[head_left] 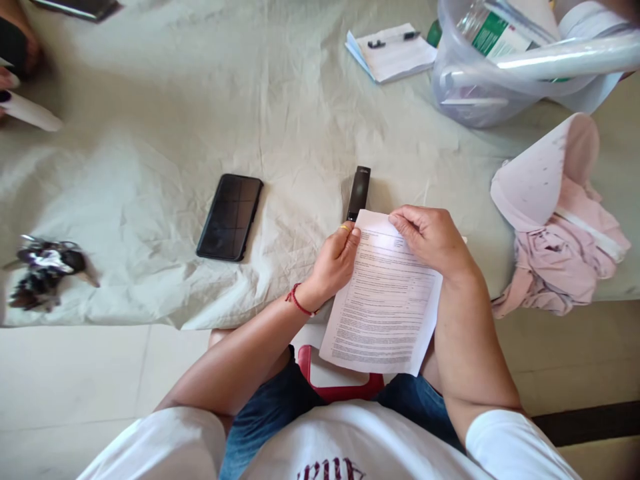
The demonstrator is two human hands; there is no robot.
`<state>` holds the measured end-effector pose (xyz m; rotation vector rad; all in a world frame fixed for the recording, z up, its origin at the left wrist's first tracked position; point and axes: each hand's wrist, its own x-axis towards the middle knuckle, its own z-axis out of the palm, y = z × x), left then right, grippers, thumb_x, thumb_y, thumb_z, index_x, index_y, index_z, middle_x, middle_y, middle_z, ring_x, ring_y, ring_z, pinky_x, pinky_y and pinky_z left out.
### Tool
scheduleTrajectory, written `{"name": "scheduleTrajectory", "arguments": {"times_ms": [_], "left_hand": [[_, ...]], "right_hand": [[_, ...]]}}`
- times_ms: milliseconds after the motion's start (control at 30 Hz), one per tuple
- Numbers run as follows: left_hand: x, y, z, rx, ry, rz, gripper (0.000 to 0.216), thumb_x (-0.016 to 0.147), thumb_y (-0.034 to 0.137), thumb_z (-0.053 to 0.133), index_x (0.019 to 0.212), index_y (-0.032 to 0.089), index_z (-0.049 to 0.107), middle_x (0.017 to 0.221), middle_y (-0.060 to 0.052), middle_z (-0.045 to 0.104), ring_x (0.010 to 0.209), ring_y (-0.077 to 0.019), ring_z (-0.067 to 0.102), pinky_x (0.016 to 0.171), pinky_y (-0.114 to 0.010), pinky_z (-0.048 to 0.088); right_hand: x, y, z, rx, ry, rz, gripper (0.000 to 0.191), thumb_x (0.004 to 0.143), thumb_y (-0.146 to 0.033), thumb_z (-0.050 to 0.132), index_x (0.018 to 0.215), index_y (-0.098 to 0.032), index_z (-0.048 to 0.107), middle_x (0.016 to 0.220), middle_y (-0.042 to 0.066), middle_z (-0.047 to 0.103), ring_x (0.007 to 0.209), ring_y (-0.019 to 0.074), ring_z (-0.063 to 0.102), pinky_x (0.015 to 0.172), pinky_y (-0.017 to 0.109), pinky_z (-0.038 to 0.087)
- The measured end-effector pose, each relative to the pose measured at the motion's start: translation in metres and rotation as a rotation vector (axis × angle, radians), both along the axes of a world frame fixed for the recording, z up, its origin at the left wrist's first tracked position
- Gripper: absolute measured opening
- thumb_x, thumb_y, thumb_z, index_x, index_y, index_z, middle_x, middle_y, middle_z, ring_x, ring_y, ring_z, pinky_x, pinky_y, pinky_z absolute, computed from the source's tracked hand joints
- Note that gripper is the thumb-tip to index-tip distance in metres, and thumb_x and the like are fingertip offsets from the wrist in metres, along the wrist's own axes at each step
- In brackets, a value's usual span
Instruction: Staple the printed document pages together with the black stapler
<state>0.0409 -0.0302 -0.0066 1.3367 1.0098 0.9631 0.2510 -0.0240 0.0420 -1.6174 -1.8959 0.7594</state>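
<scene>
A red object [340, 390] lies on the lap at 6 o'clock; above it the printed sheet [385, 300] is gripped at its top edge, left hand [333, 263] clamped on one corner, right hand [430, 237] on the other; at 12 o'clock, a slim black device [359, 193]; at 10 o'clock a phone [230, 217]; farthest, a notepad [393, 57].

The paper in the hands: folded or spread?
Spread: the paper shows one full printed face; the left hand and right hand hold its top edge.

No legible text; printed sheet [385, 300] lines too small.
</scene>
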Motion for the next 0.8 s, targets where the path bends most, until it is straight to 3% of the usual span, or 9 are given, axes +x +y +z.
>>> {"name": "scheduleTrajectory", "arguments": {"times_ms": [200, 400, 567, 633, 800], "left_hand": [[-0.005, -0.001, 0.008, -0.078, 0.0, -0.084, 0.055, 0.106, 0.073, 0.058, 0.084, 0.024, 0.05, 0.082, 0.001, 0.049, 0.074, -0.0147, 0.043, 0.069, -0.031, 0.042], [-0.017, -0.015, 0.023, -0.318, -0.086, -0.283, 0.044, 0.109, 0.06, 0.061, 0.09, 0.021, 0.063, 0.089, -0.003, 0.063, 0.078, -0.0154, 0.056, 0.066, -0.029, 0.046], [-0.03, -0.016, 0.021, -0.454, -0.035, -0.49, 0.052, 0.105, 0.068, 0.064, 0.08, 0.022, 0.059, 0.06, 0.004, 0.049, 0.053, -0.0109, 0.043, 0.05, -0.028, 0.033], [-0.032, -0.012, 0.021, -0.481, -0.046, -0.45, 0.055, 0.103, 0.07, 0.066, 0.078, 0.022, 0.059, 0.056, 0.005, 0.047, 0.051, -0.0093, 0.039, 0.05, -0.027, 0.029], [-0.032, 0.001, 0.021, -0.474, -0.09, -0.195, 0.052, 0.089, 0.067, 0.083, 0.081, 0.019, 0.065, 0.067, 0.003, 0.053, 0.05, -0.0058, 0.039, 0.047, -0.025, 0.026]], "right_hand": [[0.006, -0.002, -0.002, 0.023, 0.062, -0.087, 0.033, 0.104, -0.044, 0.06, 0.082, -0.021, 0.07, 0.072, 0.001, 0.067, 0.068, 0.0169, 0.056, 0.067, 0.033, 0.041], [0.026, 0.0, -0.008, 0.024, 0.121, -0.166, 0.033, 0.1, -0.048, 0.062, 0.08, -0.022, 0.07, 0.072, 0.001, 0.064, 0.071, 0.0182, 0.056, 0.069, 0.034, 0.042], [0.03, 0.001, -0.008, -0.138, 0.154, -0.068, 0.038, 0.098, -0.053, 0.062, 0.076, -0.021, 0.067, 0.068, -0.001, 0.059, 0.066, 0.0154, 0.05, 0.066, 0.033, 0.039], [0.025, 0.001, -0.008, -0.186, 0.145, -0.009, 0.04, 0.098, -0.053, 0.061, 0.074, -0.021, 0.064, 0.067, -0.002, 0.056, 0.065, 0.0145, 0.048, 0.066, 0.032, 0.038], [0.008, 0.001, -0.01, -0.234, 0.093, 0.09, 0.038, 0.101, -0.049, 0.058, 0.076, -0.021, 0.065, 0.072, -0.001, 0.063, 0.07, 0.0149, 0.054, 0.069, 0.031, 0.04]]}}
